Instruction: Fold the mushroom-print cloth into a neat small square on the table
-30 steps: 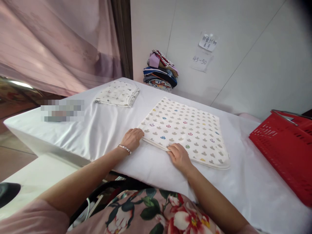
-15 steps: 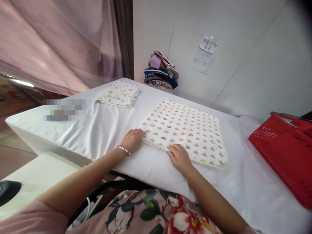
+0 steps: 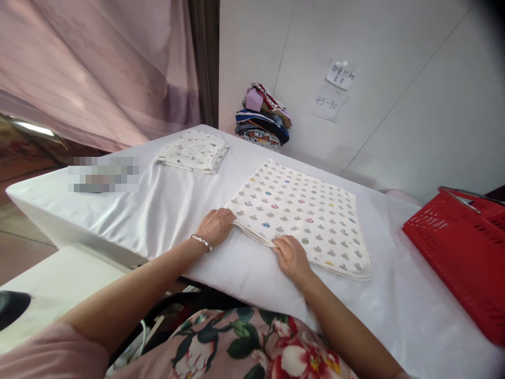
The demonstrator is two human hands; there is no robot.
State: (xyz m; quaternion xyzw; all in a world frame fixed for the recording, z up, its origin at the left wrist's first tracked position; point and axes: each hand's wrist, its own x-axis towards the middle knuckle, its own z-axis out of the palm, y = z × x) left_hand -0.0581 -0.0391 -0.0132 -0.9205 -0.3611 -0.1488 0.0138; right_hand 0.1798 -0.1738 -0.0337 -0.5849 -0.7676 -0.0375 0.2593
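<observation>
**On the table (image 3: 244,273): printed cloth (image 3: 303,210), flat, near edge in hand**

Your left hand (image 3: 215,227) grips its near-left corner, fingers closed; your right hand (image 3: 292,257) pinches the layered edge. Any move calls for even layers. Red basket (image 3: 465,258) sits right.

2 hands, left (image 3: 215,227) and right (image 3: 292,258), grip the near edge of 1 folded patterned cloth (image 3: 302,216)
</observation>
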